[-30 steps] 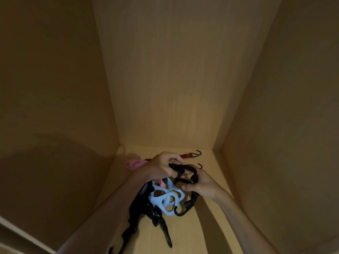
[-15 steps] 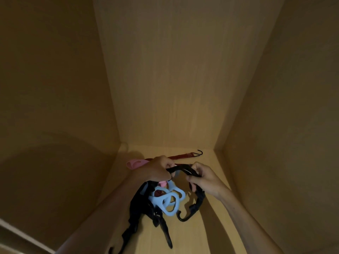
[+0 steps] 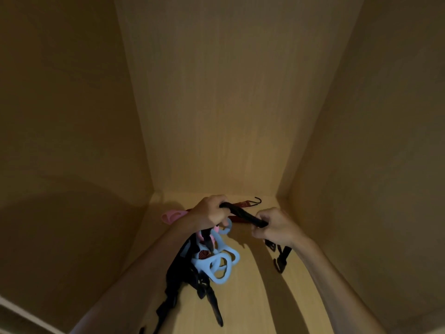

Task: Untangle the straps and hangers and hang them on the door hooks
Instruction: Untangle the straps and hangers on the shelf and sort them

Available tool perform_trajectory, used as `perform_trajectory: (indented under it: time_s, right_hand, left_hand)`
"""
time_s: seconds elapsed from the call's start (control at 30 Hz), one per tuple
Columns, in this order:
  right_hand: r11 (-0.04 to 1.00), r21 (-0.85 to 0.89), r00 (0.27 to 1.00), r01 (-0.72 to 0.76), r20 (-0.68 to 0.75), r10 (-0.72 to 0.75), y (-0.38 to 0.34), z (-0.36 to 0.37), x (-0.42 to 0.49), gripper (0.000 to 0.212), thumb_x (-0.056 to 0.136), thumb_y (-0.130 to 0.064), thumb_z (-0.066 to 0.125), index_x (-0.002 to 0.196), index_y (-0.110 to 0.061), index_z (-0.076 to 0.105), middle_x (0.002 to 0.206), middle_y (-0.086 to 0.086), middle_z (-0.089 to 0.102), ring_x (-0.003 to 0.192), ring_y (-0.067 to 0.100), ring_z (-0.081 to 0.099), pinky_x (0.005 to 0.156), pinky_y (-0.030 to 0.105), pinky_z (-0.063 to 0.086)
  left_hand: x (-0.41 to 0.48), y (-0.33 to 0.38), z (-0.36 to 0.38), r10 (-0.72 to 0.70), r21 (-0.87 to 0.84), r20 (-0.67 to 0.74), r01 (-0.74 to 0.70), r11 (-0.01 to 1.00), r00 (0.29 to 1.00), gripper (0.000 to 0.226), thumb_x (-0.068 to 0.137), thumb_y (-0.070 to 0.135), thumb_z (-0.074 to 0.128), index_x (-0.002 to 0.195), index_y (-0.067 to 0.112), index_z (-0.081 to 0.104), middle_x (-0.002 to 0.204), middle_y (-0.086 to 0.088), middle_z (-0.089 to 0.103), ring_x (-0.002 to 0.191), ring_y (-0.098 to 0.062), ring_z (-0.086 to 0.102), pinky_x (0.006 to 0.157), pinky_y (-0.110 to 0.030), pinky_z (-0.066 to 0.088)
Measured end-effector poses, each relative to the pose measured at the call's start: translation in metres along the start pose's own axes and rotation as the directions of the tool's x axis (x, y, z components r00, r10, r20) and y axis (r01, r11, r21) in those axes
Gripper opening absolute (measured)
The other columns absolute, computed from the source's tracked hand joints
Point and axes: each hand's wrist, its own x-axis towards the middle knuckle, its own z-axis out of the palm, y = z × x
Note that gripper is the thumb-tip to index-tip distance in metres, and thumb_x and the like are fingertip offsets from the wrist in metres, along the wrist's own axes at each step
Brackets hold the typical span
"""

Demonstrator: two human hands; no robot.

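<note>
Right hand (image 3: 274, 225) pulls away from left hand (image 3: 209, 212), both clenching the strap (image 3: 243, 214) between them; tangle (image 3: 212, 261) below, nothing hung.

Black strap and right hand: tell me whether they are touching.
Touching. The head view shows the right hand with its fingers curled round the black strap, which stretches across to the left hand gripping its other end.

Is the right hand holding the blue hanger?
No, the right hand grips a black strap, while the blue hanger is below the left hand.
</note>
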Motion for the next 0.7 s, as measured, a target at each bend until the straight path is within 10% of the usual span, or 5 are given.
perform_trajectory:
  time_s: [0.53,0.7]
  right_hand:
    - [0.974,0.115,0.973,0.192,-0.148,-0.175,-0.018,0.011,0.0,0.017,0.083,-0.019,0.068,0.073,-0.015,0.054,0.061,-0.005,0.048,0.053,0.007,0.045,0.053,0.024,0.033]
    - [0.949,0.298,0.993,0.103,0.017,-0.113,-0.011,0.007,-0.009,0.023,0.075,-0.026,0.078,0.087,-0.016,0.06,0.064,-0.01,0.063,0.063,0.007,0.058,0.062,0.02,0.041]
  left_hand:
    - [-0.007,0.02,0.007,0.085,0.094,0.093,-0.093,0.991,0.992,0.01,0.083,0.005,0.053,0.091,0.009,0.056,0.067,0.002,0.057,0.064,-0.011,0.054,0.064,-0.026,0.042]
    - [-0.005,0.019,0.003,0.051,-0.007,0.024,-0.051,0.999,0.998,0.008,0.088,0.005,0.044,0.094,0.009,0.048,0.073,-0.002,0.061,0.069,-0.015,0.059,0.071,-0.033,0.049]
